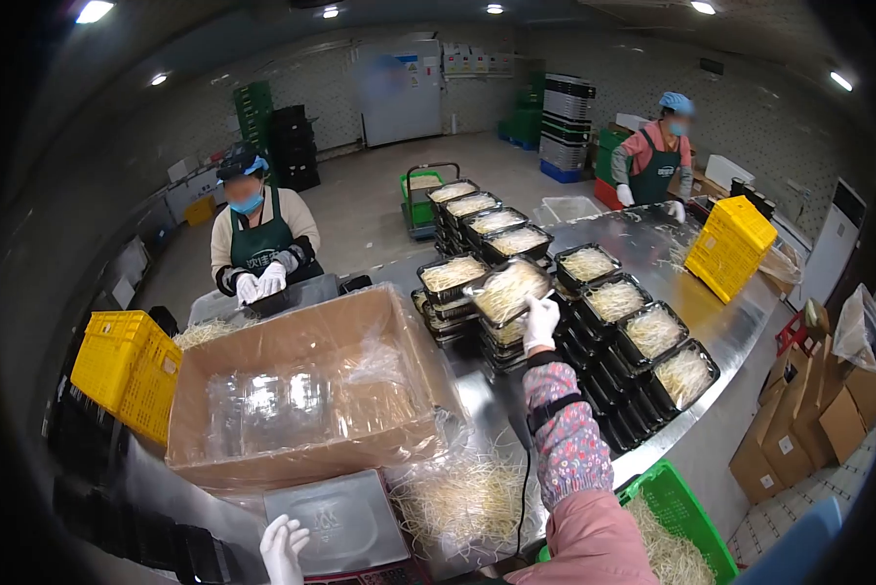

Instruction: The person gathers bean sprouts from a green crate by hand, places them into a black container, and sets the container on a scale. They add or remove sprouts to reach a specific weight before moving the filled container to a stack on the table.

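Over the steel table (740,327), the right hand (540,322), gloved, has its fingers closed on the near rim of a black tray of sprouts (506,290), held above the stacks of filled trays (642,341). The left hand (284,548), gloved, fingers spread and holding nothing, lies against the near edge of the scale (345,522). A cardboard box (301,390) stands just beyond the scale; loose sprouts (462,497) lie beside it.

We lose left hand (284,548) at bottom edge, wrist cut off. Right hand (540,322): fingertips hidden behind rim of tray (508,290) we grip. Scale (338,522) front cropped, readout unseen. Lower trays in stacks (613,414) covered by top ones. Bag (282,409) contents in cardboard box (292,463) too hazy for us. Door (399,93) notices blurred.
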### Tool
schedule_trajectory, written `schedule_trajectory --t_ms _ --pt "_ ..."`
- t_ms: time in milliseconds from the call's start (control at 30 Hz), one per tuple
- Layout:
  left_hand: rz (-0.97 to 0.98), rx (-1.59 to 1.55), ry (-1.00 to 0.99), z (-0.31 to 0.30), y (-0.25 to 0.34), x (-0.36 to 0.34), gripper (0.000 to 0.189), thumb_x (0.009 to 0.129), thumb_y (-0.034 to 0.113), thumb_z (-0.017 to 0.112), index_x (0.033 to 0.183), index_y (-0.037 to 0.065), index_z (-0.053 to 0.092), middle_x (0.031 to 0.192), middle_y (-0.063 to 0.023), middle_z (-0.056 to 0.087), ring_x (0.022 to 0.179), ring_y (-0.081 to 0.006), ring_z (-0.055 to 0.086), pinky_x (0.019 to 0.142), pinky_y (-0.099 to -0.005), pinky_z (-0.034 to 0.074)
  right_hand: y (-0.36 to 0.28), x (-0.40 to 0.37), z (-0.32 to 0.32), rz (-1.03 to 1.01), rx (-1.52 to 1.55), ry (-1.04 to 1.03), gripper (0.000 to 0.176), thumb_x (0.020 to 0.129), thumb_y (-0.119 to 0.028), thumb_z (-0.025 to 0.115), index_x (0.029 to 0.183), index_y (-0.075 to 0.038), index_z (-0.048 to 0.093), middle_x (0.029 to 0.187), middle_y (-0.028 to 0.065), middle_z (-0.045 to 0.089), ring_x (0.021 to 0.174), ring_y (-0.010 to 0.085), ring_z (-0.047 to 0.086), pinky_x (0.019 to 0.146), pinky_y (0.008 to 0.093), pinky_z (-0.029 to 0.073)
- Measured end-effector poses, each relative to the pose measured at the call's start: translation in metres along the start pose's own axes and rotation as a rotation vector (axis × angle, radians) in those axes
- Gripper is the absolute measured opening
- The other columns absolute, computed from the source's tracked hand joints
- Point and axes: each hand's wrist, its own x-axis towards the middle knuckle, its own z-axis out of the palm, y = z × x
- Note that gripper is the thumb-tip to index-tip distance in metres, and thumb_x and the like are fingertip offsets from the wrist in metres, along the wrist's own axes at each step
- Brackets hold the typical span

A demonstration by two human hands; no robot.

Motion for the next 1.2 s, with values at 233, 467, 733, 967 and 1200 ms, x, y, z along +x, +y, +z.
schedule_trajectory --t_ms 233,467,733,967,1200 --pt "-0.342 -0.146 0.338 -0.139 -0.085 -0.018 0.035 0.097 0.027 0.056 0.127 0.008 0.056 0.104 -0.0081 0.065 0.080 -0.0198 0.065 0.068 -0.0331 0.054 0.055 0.052 -0.024 0.233 -0.075 0.196 0.021 0.082 -0.007 0.070 0.076 -0.003 0.049 0.066 0.0094 0.057 0.047 0.0200 0.055 0.043 0.0412 0.057" --pt "-0.098 0.311 0.625 -0.215 -0.105 -0.008 0.049 0.096 0.011 0.059 0.140 -0.005 0.043 0.135 -0.0201 0.052 0.125 -0.0312 0.052 0.107 -0.0383 0.040 0.028 -0.008 -0.060 0.411 0.068 0.044 0.056 0.091 -0.042 0.066 0.124 0.002 0.054 0.113 0.0201 0.056 0.098 0.0362 0.062 0.071 0.0492 0.060" --pt "-0.092 1.534 0.796 -0.282 -0.057 0.025 0.090 0.079 0.044 0.073 0.146 -0.002 0.035 0.153 -0.0240 0.032 0.144 -0.0420 0.022 0.116 -0.0563 0.019 0.025 -0.079 -0.156 0.593 0.184 -0.123 0.055 0.104 -0.034 0.042 0.149 -0.004 0.031 0.156 0.0153 0.029 0.141 0.0315 0.033 0.117 0.0470 0.030" --pt "-0.528 1.312 0.311 -0.338 -0.116 0.048 0.045 0.094 0.039 0.051 0.121 0.005 0.065 0.119 -0.0200 0.066 0.115 -0.0348 0.061 0.100 -0.0395 0.046 0.013 -0.127 -0.166 0.611 0.036 -0.229 0.042 0.102 -0.030 0.047 0.137 -0.009 0.051 0.131 0.0058 0.051 0.110 0.0187 0.050 0.101 0.0366 0.042" --pt "-0.300 1.087 0.572 -0.332 -0.081 0.039 0.039 0.079 0.037 0.074 0.085 -0.002 0.068 0.078 -0.0216 0.064 0.068 -0.0296 0.060 0.071 -0.0402 0.048 -0.035 -0.228 -0.155 0.489 0.007 -0.440 0.035 0.100 -0.021 0.051 0.130 -0.005 0.056 0.103 0.0050 0.056 0.090 0.0177 0.054 0.083 0.0334 0.047"
